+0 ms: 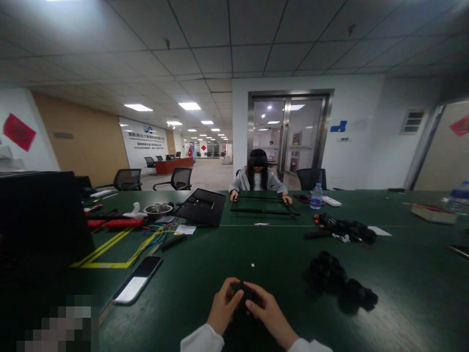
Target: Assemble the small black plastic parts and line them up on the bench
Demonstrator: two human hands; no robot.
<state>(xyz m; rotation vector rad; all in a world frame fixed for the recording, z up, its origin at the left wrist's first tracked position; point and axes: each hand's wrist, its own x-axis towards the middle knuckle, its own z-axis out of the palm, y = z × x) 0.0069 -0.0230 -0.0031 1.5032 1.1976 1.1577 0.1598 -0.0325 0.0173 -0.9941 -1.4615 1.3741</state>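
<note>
My left hand (222, 307) and my right hand (268, 309) come together at the near edge of the green table (205, 266). Between their thumbs and fingers is a small black part (246, 295), gripped from both sides. Its kind is unclear, since the fingers cover much of it. A tiny pale square (252, 265) lies on the table just beyond my hands. To the right sits a heap of black pieces (337, 278), apart from my right hand. A phone (138, 279) lies to the left of my left hand.
Across the table a person (258, 173) holds a black rectangular frame (264, 211). A black panel (201, 208), coloured wires (150, 240) and a metal bowl (158, 210) lie left. More black parts (348, 229) and a water bottle (316, 196) stand right. A dark monitor-like box (40, 215) blocks the far left.
</note>
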